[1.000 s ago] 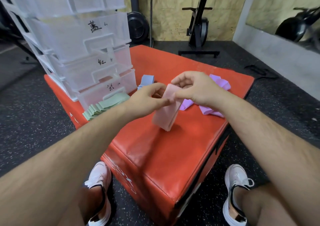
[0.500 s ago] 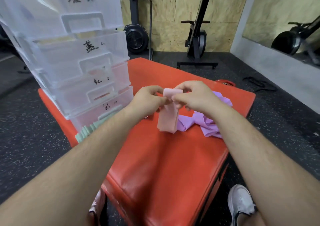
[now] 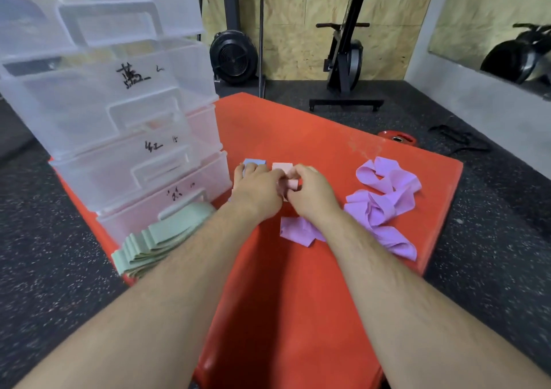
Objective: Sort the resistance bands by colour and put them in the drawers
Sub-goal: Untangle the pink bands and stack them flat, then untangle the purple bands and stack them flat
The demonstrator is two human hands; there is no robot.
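A pink band [image 3: 282, 168] lies folded on the red box [image 3: 298, 299], held between both hands. My left hand [image 3: 258, 190] and my right hand [image 3: 311, 193] meet over it, fingers curled on its near end. A folded blue band [image 3: 253, 162] peeks out just beyond my left fingers. Loose purple bands [image 3: 384, 203] lie in a tangle to the right, one piece [image 3: 296, 235] under my right wrist. A stack of folded green bands [image 3: 155, 239] lies in front of the clear drawer unit [image 3: 125, 138], whose drawers carry handwritten labels.
The drawer unit stands on the box's left side, drawers pushed in. A red weight plate [image 3: 396, 139] lies on the dark rubber floor behind the box. Gym machines [image 3: 346, 57] stand against the plywood back wall.
The pink band hung upright between my hands before; now both hands have lowered it forward onto the box beside the blue band. The view has tipped upward.
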